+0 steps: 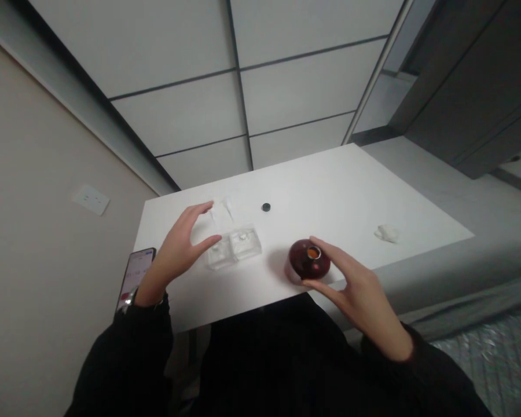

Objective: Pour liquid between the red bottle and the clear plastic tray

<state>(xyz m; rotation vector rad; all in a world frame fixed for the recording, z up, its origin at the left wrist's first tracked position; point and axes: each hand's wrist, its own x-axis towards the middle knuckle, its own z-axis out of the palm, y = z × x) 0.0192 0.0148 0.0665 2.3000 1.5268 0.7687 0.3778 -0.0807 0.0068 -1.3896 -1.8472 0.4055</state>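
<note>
Dim lt, soft shadow by red vase (301, 263) w/ faint glint, pic sl. blurry, edges stretched

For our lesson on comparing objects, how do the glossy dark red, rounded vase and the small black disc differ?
The glossy dark red, rounded vase is much larger than the small black disc. The vase has a silvery-rimmed opening with orange inside; the disc shows no opening. The vase is in the right grip, while the disc lies untouched on the white table. Both have a round outline.
</note>
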